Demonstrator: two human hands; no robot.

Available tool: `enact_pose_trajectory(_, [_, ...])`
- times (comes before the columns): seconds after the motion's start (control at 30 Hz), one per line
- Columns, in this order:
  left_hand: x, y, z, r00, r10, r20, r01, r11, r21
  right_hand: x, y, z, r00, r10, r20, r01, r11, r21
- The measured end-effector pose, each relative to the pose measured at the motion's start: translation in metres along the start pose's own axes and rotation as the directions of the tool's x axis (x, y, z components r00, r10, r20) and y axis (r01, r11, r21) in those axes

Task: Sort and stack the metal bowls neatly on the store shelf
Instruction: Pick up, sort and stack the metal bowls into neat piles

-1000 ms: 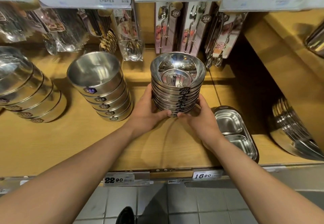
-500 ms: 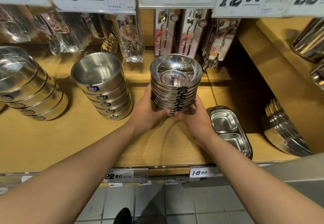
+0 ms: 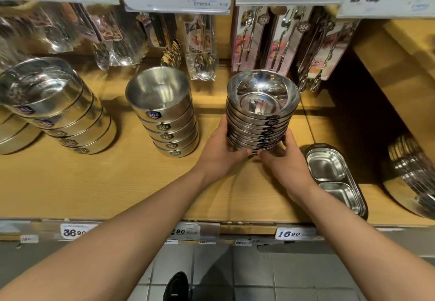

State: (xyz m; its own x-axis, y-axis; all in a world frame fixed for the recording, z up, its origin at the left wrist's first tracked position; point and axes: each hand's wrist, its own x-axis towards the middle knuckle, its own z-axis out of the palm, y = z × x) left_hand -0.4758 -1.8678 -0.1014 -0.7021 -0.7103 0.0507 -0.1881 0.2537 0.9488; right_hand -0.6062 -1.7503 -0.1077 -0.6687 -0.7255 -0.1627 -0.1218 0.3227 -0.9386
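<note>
Both hands are clamping one stack of shallow bowls in the centre of the frame: the left hand is cupping its lower left side, the right hand its lower right, fingertips nearly meeting under the base. The stack is counting roughly nine nested bowls – the lowest rims are blurring together – mouths opening upward, its long axis standing near vertical. I cannot tell whether its base is touching the wooden shelf.

Left of centre, five deeper bowls are standing nested, mouths up, stack upright. At far left, a leaning stack of wide bowls – about five – is tilting toward the left edge. At lower right, one two-compartment tray is lying flat, its long axis running toward the shelf's front edge. At far right, a row of plates is leaning on edge.
</note>
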Motion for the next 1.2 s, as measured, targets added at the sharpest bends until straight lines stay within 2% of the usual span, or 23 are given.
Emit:
enact_pose_trajectory(0.17, [-0.017, 0.004, -0.014, 0.994, -0.101, 0.034, 0.101, 0.995, -0.022, -0.012, -0.007, -0.004, 0.996, 0.088, 0.014, -0.089, 0.995, 0.043])
enact_pose_trajectory(0.3, [-0.062, 0.001, -0.041, 0.986, -0.131, -0.099, 0.135, 0.99, 0.029, -0.042, -0.008, -0.004, 0.981, 0.191, -0.013, -0.189, 0.976, 0.104])
enact_pose_trajectory(0.4, [-0.094, -0.003, -0.069, 0.976, -0.139, -0.169, 0.149, 0.988, 0.051, -0.063, -0.015, 0.007, 0.982, 0.176, 0.074, -0.18, 0.982, 0.049])
enact_pose_trajectory(0.53, [-0.097, -0.012, -0.113, 0.895, -0.189, -0.404, 0.205, 0.979, -0.004, -0.062, -0.04, 0.031, 0.969, 0.07, 0.235, -0.067, 0.998, -0.022])
enact_pose_trajectory(0.6, [-0.085, -0.013, -0.134, 0.872, -0.19, -0.45, 0.194, 0.98, -0.036, -0.052, -0.057, 0.047, 0.952, 0.067, 0.299, -0.069, 0.998, -0.003])
enact_pose_trajectory(0.7, [-0.065, -0.012, -0.153, 0.901, -0.24, -0.361, 0.215, 0.971, -0.109, -0.031, -0.076, 0.075, 0.929, 0.076, 0.362, -0.139, 0.979, 0.151])
enact_pose_trajectory(0.8, [-0.049, -0.007, -0.158, 0.926, -0.327, -0.189, 0.275, 0.927, -0.255, -0.008, -0.088, 0.102, 0.937, 0.098, 0.335, -0.158, 0.975, 0.157])
enact_pose_trajectory(0.87, [-0.041, -0.005, -0.16, 0.934, -0.336, -0.122, 0.292, 0.914, -0.28, 0.005, -0.092, 0.117, 0.941, 0.152, 0.302, -0.21, 0.963, 0.17])
enact_pose_trajectory(1.0, [-0.033, -0.007, -0.164, 0.936, -0.341, -0.093, 0.296, 0.901, -0.317, 0.014, -0.093, 0.131, 0.941, 0.229, 0.249, -0.281, 0.939, 0.198])
enact_pose_trajectory(1.1, [-0.03, -0.009, -0.167, 0.941, -0.329, -0.075, 0.29, 0.902, -0.319, 0.015, -0.087, 0.135, 0.946, 0.219, 0.24, -0.282, 0.92, 0.273])
enact_pose_trajectory(1.2, [-0.03, -0.011, -0.17, 0.948, -0.315, -0.053, 0.284, 0.907, -0.311, 0.014, -0.084, 0.136, 0.955, 0.199, 0.222, -0.252, 0.936, 0.247])
